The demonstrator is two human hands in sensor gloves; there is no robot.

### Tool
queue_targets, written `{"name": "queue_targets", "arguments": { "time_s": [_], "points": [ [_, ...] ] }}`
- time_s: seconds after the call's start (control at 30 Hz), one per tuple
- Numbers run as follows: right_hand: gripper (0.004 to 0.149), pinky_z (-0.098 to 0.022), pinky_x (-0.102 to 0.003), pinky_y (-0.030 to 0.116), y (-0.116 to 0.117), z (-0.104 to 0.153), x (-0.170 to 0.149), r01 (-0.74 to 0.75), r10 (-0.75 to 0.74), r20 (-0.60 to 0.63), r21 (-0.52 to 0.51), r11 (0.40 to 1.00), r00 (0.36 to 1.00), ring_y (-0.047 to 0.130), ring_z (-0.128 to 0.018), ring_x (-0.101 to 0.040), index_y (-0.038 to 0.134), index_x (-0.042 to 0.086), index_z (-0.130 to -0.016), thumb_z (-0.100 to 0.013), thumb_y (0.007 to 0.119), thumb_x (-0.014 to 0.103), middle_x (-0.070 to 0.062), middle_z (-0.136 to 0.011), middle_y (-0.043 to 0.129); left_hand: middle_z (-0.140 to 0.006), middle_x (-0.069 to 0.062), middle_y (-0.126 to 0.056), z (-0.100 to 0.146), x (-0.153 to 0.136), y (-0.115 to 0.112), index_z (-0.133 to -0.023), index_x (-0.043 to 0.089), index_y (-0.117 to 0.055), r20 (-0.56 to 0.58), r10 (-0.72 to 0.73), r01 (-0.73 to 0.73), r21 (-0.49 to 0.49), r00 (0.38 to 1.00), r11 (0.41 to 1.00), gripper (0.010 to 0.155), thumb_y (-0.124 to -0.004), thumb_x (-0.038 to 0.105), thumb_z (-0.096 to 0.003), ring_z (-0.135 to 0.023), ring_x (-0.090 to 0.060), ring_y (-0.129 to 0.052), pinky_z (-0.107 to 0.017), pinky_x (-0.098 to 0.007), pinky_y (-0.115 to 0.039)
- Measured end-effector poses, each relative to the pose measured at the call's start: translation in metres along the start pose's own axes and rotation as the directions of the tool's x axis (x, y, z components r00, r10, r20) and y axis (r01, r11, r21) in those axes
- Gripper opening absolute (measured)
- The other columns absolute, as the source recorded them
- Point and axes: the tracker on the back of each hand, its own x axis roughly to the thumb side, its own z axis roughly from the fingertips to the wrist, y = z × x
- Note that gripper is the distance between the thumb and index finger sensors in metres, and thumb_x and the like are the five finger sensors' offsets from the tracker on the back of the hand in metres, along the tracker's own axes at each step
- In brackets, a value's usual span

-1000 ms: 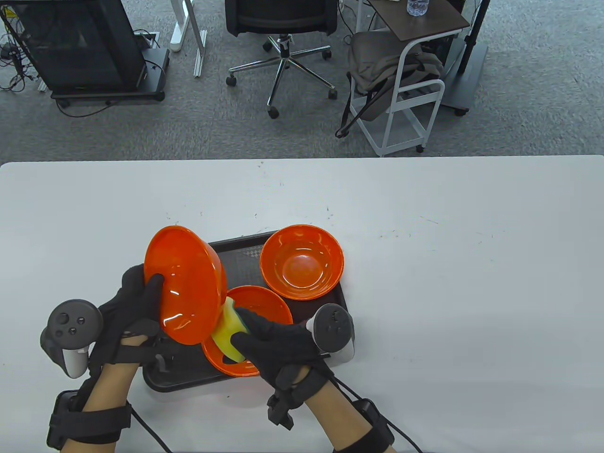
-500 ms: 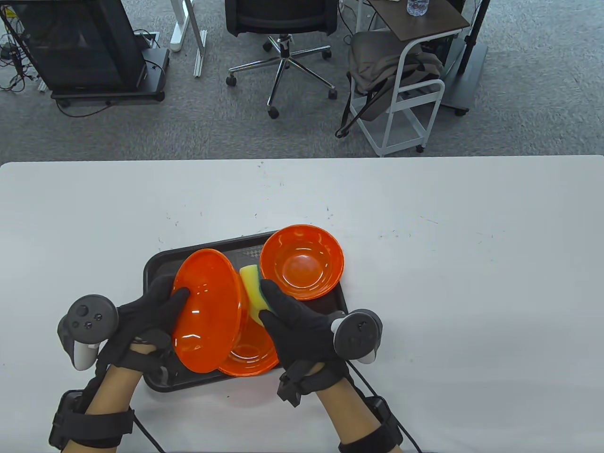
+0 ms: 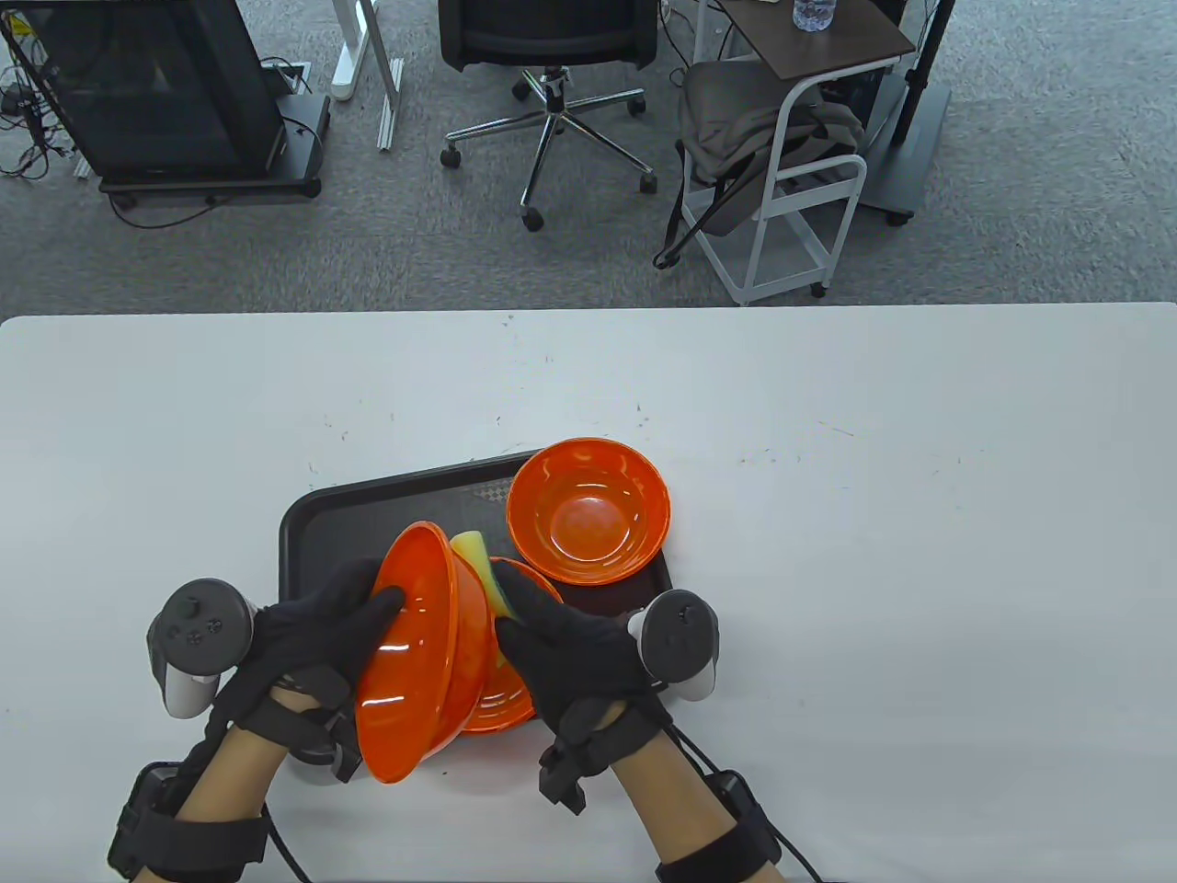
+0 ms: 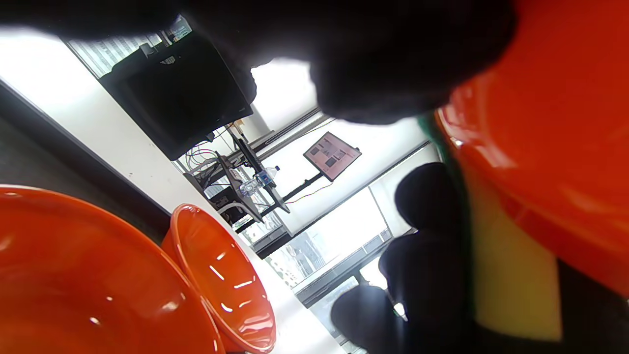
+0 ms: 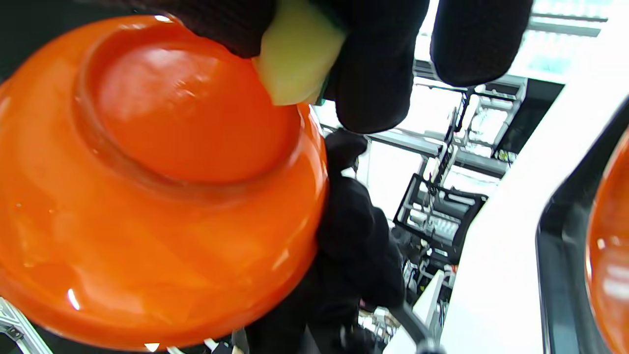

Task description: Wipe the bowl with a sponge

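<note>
My left hand (image 3: 322, 635) grips an orange bowl (image 3: 418, 653) by its rim and holds it on edge above the black tray (image 3: 313, 524). My right hand (image 3: 561, 658) holds a yellow-green sponge (image 3: 480, 563) against the bowl's outer side. In the right wrist view the sponge (image 5: 295, 64) touches the edge of the bowl's base (image 5: 162, 162). In the left wrist view the sponge (image 4: 511, 275) lies between the bowl (image 4: 555, 128) and my right fingers (image 4: 427, 255). A second orange bowl (image 3: 501, 699) lies under the held one.
A third orange bowl (image 3: 588, 510) stands upright at the tray's far right corner. The white table (image 3: 874, 515) stretches to the right and behind. An office chair (image 3: 552, 64) and a white cart (image 3: 800, 166) stand on the floor beyond it.
The held bowl came down and towards me, and tilted from a higher, leftward position. My right hand moved the sponge from below the bowl up along its outer side.
</note>
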Motion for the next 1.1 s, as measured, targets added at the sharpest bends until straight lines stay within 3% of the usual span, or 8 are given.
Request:
{"name": "queue_targets", "arguments": {
  "time_s": [0.2,0.6,1.1],
  "points": [
    [0.055,-0.056,-0.06,0.074,0.016,-0.003,-0.005,0.014,-0.011,-0.039,0.073,0.997,0.999,0.096,-0.073,-0.033,0.045,0.002,-0.101,-0.063,0.068,0.034,-0.023,-0.096,0.078,-0.032,0.007,-0.1,0.003,0.003,0.008,-0.088,0.014,-0.078,0.011,-0.019,0.018,0.13,1.0,0.991,0.054,-0.078,0.053,-0.0507,0.003,-0.004,-0.095,-0.001,-0.026,-0.09],
    [0.055,-0.055,-0.059,0.075,0.026,-0.004,0.009,-0.128,0.127,0.017,0.118,0.985,0.992,0.097,-0.069,-0.033,0.047,-0.002,-0.098,-0.063,0.069,0.034,-0.025,-0.091,0.08,-0.031,0.007,-0.1,0.011,-0.017,0.039,-0.087,0.013,-0.078,-0.155,-0.041,0.089,0.315,0.987,0.945,0.054,-0.078,0.052,-0.0504,0.003,-0.004,-0.095,-0.001,-0.026,-0.089],
    [0.053,-0.055,-0.06,0.075,0.005,0.001,0.024,-0.157,0.165,0.123,-0.074,0.985,0.979,0.096,-0.071,-0.033,0.049,0.003,-0.101,-0.063,0.07,0.035,-0.024,-0.093,0.081,-0.031,0.007,-0.1,0.009,-0.025,0.038,-0.087,0.012,-0.078,-0.192,-0.034,0.087,0.276,0.981,0.957,0.054,-0.078,0.052,-0.0507,0.003,-0.004,-0.095,0.0,-0.026,-0.089]
  ]
}}
